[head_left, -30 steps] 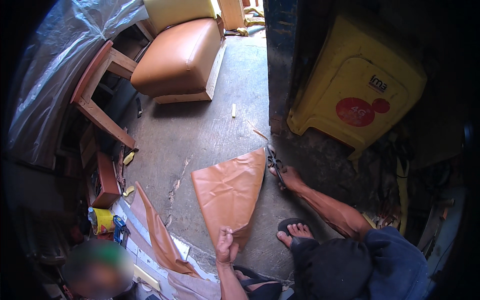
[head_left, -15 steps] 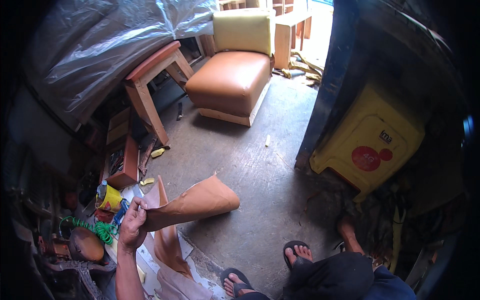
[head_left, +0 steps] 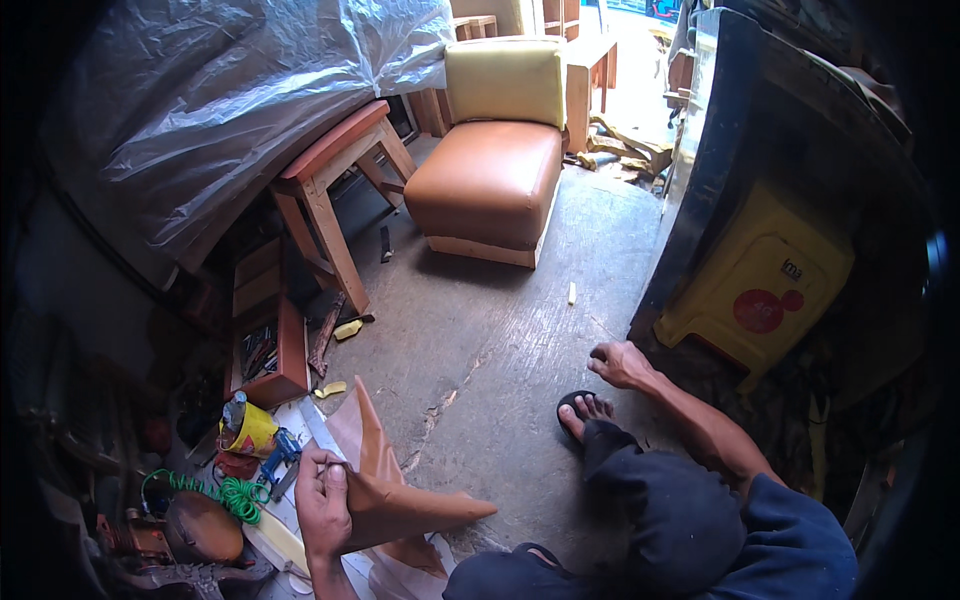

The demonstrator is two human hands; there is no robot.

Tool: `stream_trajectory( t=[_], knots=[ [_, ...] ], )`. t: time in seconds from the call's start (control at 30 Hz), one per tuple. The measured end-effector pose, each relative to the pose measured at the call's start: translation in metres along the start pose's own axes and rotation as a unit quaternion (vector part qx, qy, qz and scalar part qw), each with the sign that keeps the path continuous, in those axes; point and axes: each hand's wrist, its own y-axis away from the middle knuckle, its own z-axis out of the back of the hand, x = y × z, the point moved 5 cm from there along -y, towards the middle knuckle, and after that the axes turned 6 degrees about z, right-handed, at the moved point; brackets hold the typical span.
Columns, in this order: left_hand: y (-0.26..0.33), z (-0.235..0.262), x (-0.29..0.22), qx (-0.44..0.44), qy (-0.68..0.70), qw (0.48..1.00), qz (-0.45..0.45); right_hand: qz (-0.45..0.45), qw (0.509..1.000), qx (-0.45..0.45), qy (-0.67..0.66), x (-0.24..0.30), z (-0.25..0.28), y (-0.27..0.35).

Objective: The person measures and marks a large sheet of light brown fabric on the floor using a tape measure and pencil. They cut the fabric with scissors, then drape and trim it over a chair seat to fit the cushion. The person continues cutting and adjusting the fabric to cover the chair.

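My left hand (head_left: pixel 325 505) pinches the edge of a brown sheet of leather-like upholstery material (head_left: pixel 405 510) between thumb and fingers. The sheet hangs folded, its pale underside partly showing, with one pointed end over the floor. Out over the floor to the right is my right hand (head_left: pixel 622 365), its fingers curled together; what they hold, if anything, is hidden. Just below that hand is my sandalled foot (head_left: pixel 585 412). A blue-handled tool (head_left: pixel 280 455) lies close to my left hand, beside a coiled green air hose (head_left: pixel 243 497).
Ahead stands an armless chair (head_left: pixel 485 185) with a brown seat and yellowish back. Left of it are a wooden stool (head_left: pixel 340 140) with a padded top, a tool box (head_left: pixel 275 365) and a yellow tin (head_left: pixel 250 432). A yellow plastic stool (head_left: pixel 760 290) stands at right behind a dark panel (head_left: pixel 690 200).
My right hand has come up from low beside the yellow stool to over the floor. My left hand has moved right and down, and the brown sheet now hangs lower. The view has shifted.
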Motion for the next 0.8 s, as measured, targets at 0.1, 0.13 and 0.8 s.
stream_trajectory(
  t=[0.1,0.13,0.8],
  knots=[
    [-0.061,-0.024,-0.019,0.026,-0.065,0.997,0.030,0.069,0.994,-0.056,-0.070,0.048,0.026,-0.075],
    [-0.084,-0.033,-0.027,0.035,-0.110,0.993,0.007,0.084,0.990,-0.083,-0.076,0.058,0.034,-0.096],
    [-0.300,-0.161,-0.109,0.198,-0.082,0.976,0.029,0.550,0.736,0.007,-0.394,0.211,0.113,-0.195]
  ],
)
